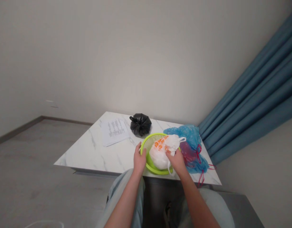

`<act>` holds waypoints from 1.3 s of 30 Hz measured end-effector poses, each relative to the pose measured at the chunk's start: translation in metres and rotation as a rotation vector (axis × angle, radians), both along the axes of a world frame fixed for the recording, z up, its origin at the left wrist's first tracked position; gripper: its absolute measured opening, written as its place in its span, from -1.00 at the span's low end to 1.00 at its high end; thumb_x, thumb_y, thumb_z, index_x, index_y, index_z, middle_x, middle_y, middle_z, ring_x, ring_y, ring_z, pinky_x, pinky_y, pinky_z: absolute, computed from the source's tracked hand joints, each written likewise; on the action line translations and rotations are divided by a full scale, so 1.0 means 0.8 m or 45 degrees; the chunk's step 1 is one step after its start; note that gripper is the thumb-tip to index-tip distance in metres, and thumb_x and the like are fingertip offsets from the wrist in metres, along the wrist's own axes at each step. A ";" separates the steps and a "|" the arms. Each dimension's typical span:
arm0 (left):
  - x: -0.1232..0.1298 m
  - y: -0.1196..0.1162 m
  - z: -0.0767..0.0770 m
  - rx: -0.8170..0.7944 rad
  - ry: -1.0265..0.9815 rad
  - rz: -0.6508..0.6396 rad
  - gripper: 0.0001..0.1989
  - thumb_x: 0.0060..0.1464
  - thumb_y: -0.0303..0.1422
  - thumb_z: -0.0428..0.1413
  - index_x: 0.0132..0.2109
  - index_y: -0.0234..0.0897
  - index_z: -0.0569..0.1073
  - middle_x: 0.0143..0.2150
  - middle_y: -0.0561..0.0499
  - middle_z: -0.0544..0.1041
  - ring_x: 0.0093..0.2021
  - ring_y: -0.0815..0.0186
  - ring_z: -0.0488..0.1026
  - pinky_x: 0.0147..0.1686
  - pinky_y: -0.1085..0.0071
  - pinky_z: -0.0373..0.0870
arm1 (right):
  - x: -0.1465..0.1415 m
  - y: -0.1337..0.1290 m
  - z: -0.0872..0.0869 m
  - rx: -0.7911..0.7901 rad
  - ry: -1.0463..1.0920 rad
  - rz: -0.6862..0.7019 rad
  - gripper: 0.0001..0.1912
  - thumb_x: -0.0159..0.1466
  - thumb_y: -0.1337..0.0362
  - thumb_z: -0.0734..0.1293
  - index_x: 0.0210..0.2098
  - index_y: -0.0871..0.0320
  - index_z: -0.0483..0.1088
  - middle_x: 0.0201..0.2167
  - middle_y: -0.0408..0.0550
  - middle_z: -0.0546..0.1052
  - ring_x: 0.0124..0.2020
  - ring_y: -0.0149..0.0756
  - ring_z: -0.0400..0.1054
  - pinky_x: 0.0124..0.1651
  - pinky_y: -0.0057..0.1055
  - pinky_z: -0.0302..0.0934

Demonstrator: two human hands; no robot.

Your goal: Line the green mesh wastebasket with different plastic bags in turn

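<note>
A lime-green plastic basket (148, 143) stands near the front edge of the table. Its left rim is gripped by my left hand (139, 160), thumb on the inner side. A white plastic bag (159, 157) with orange print sits bunched and full inside the basket, its handle loops sticking out at the right. My right hand (176, 160) is closed on the bag's right side. What the bag contains is hidden.
Behind the basket is a knotted black plastic bag (140, 125). Printed sheets (115, 131) lie to the left on the marble-patterned table (89, 152). Blue bags (190, 134) and a red bag (187, 153) with drawstrings lie at the right, beside a blue curtain (250, 91).
</note>
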State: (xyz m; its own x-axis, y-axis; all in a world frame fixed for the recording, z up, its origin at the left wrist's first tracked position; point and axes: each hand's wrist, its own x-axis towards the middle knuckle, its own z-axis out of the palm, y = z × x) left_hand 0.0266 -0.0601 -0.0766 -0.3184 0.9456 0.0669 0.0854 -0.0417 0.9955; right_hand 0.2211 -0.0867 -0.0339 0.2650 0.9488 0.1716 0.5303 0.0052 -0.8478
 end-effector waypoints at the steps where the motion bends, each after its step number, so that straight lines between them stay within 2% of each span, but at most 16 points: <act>1: 0.001 -0.001 0.009 0.061 0.117 0.041 -0.52 0.18 -0.31 0.05 0.23 -0.32 0.29 0.25 -0.26 0.28 0.29 0.09 0.21 0.28 0.07 0.09 | 0.001 0.000 0.002 0.024 0.025 -0.024 -0.44 0.11 0.18 0.34 0.08 0.24 0.34 0.03 0.19 0.51 0.05 -0.03 0.41 0.13 -0.11 0.26; 4: 0.006 -0.014 0.047 0.364 0.494 0.050 -0.56 0.17 -0.34 0.08 0.19 -0.26 0.35 0.34 -0.23 0.12 0.37 0.04 0.02 0.33 0.01 -0.06 | 0.000 0.004 0.009 0.049 0.102 -0.075 -0.48 0.11 0.16 0.35 0.03 0.26 0.38 -0.03 0.20 0.54 -0.01 -0.03 0.45 0.09 -0.11 0.29; 8: 0.031 -0.032 0.097 0.681 0.760 -0.399 -0.54 0.16 -0.36 0.10 0.21 -0.13 0.36 0.36 -0.13 0.15 0.37 0.04 0.03 0.33 0.01 -0.06 | -0.011 0.010 0.015 0.105 0.148 0.006 -0.44 0.11 0.18 0.35 0.09 0.24 0.35 -0.01 0.18 0.53 -0.01 -0.04 0.44 0.09 -0.10 0.29; 11: 0.051 -0.030 0.115 0.684 0.788 -0.628 -0.39 0.14 -0.36 0.13 0.32 -0.18 0.21 0.36 -0.17 0.19 0.35 0.05 0.10 0.31 0.08 0.02 | -0.020 0.011 0.021 0.215 0.207 0.211 -0.36 0.13 0.21 0.33 0.19 0.21 0.25 0.14 0.15 0.43 0.12 -0.11 0.36 0.18 -0.17 0.23; 14: 0.056 -0.016 0.119 0.559 0.757 -0.643 -0.34 0.13 -0.38 0.12 0.34 -0.25 0.15 0.26 -0.21 0.35 0.23 0.05 0.29 0.20 0.14 0.20 | -0.015 0.007 0.026 0.190 0.261 0.390 -0.33 0.11 0.19 0.37 0.19 0.19 0.22 0.16 0.14 0.41 0.15 -0.13 0.33 0.19 -0.20 0.22; 16: 0.050 -0.008 0.119 0.472 0.742 -0.609 -0.45 0.14 -0.43 0.07 0.28 -0.20 0.25 0.14 -0.14 0.46 0.11 0.08 0.41 0.10 0.19 0.30 | -0.003 0.003 0.028 0.119 0.335 0.445 -0.37 0.11 0.17 0.39 0.14 0.17 0.25 0.11 0.12 0.44 0.09 -0.14 0.37 0.15 -0.21 0.25; 18: 0.037 0.000 0.119 0.412 0.710 -0.534 -0.52 0.11 -0.52 0.01 0.18 -0.17 0.35 0.06 -0.09 0.52 0.01 0.13 0.47 0.01 0.26 0.35 | 0.015 0.001 0.028 0.067 0.453 0.409 -0.45 0.10 0.14 0.41 0.05 0.16 0.30 0.02 0.08 0.50 -0.01 -0.16 0.42 0.05 -0.23 0.30; 22: 0.006 0.012 0.116 0.323 0.584 -0.317 -0.53 0.00 -0.63 -0.08 0.03 -0.21 0.42 -0.12 -0.04 0.56 -0.18 0.23 0.50 -0.13 0.35 0.38 | 0.047 0.003 0.024 0.102 0.481 0.168 -0.68 0.07 0.14 0.43 -0.25 0.16 0.38 -0.34 -0.10 0.53 -0.30 -0.26 0.41 -0.23 -0.39 0.31; 24: -0.005 0.020 0.110 0.285 0.510 -0.207 -0.52 -0.02 -0.64 -0.10 0.01 -0.22 0.43 -0.20 -0.02 0.55 -0.23 0.25 0.49 -0.16 0.36 0.38 | 0.057 0.006 0.021 0.181 0.488 0.021 -0.74 0.05 0.17 0.42 -0.32 0.16 0.38 -0.40 -0.14 0.50 -0.36 -0.30 0.38 -0.30 -0.44 0.27; 27: -0.013 0.030 0.097 0.172 0.367 -0.110 -0.48 -0.06 -0.64 -0.10 0.04 -0.24 0.41 -0.25 0.00 0.52 -0.29 0.27 0.49 -0.18 0.35 0.41 | 0.064 0.010 0.013 0.230 0.717 -0.262 -0.69 0.03 0.20 0.38 -0.23 0.14 0.39 -0.36 -0.13 0.53 -0.39 -0.30 0.39 -0.36 -0.45 0.27; 30: -0.010 0.028 0.091 -0.033 0.286 -0.160 -0.45 -0.08 -0.64 -0.10 0.09 -0.29 0.38 -0.29 -0.03 0.51 -0.33 0.25 0.50 -0.22 0.30 0.46 | 0.064 0.013 0.006 0.197 0.892 -0.483 -0.60 0.02 0.20 0.32 -0.13 0.14 0.38 -0.33 -0.08 0.54 -0.39 -0.26 0.42 -0.38 -0.40 0.29; 31: -0.007 0.023 0.093 -0.044 0.352 -0.172 -0.42 -0.09 -0.64 -0.09 0.12 -0.31 0.37 -0.24 -0.07 0.51 -0.26 0.21 0.52 -0.18 0.26 0.46 | 0.063 0.013 0.005 0.201 0.866 -0.493 -0.58 0.02 0.22 0.29 -0.11 0.15 0.39 -0.30 -0.06 0.55 -0.37 -0.24 0.43 -0.35 -0.38 0.31; 33: 0.001 0.009 0.101 0.088 0.643 -0.153 -0.32 -0.11 -0.65 -0.03 0.22 -0.33 0.30 0.01 -0.22 0.45 0.02 0.09 0.45 0.03 0.15 0.38 | 0.059 0.012 0.004 0.255 0.697 -0.424 -0.55 0.02 0.26 0.23 -0.08 0.16 0.41 -0.18 0.00 0.55 -0.23 -0.21 0.44 -0.22 -0.34 0.32; 35: 0.011 -0.007 0.114 0.326 1.019 -0.147 -0.23 -0.12 -0.64 0.04 0.30 -0.29 0.22 0.28 -0.30 0.21 0.30 -0.02 0.17 0.23 0.02 0.14 | 0.052 0.011 0.008 0.318 0.508 -0.300 -0.49 0.03 0.30 0.18 -0.02 0.15 0.41 -0.05 0.03 0.51 -0.08 -0.19 0.41 -0.06 -0.30 0.29; 37: 0.023 -0.018 0.124 0.514 1.321 -0.267 -0.24 -0.08 -0.62 0.07 0.31 -0.19 0.22 0.37 -0.22 0.08 0.38 -0.04 -0.02 0.31 -0.05 -0.08 | 0.045 0.010 0.013 0.342 0.444 -0.212 -0.46 0.03 0.32 0.15 0.01 0.15 0.38 -0.02 0.03 0.50 -0.05 -0.20 0.39 -0.02 -0.29 0.27; 39: 0.032 -0.019 0.129 0.575 1.510 -0.443 -0.37 0.01 -0.59 0.05 0.25 -0.14 0.29 0.31 -0.16 0.21 0.33 0.02 0.07 0.31 -0.02 -0.08 | 0.039 0.010 0.016 0.303 0.513 -0.171 -0.49 0.02 0.31 0.14 -0.03 0.15 0.38 -0.09 0.01 0.53 -0.14 -0.21 0.42 -0.14 -0.33 0.31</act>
State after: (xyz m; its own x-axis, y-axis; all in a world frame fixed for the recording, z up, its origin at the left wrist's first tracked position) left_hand 0.0525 -0.0753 0.0262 0.4065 0.7864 0.4650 0.8093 -0.5462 0.2162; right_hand 0.2523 -0.0784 -0.0208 0.4724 0.8486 0.2380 0.1694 0.1776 -0.9694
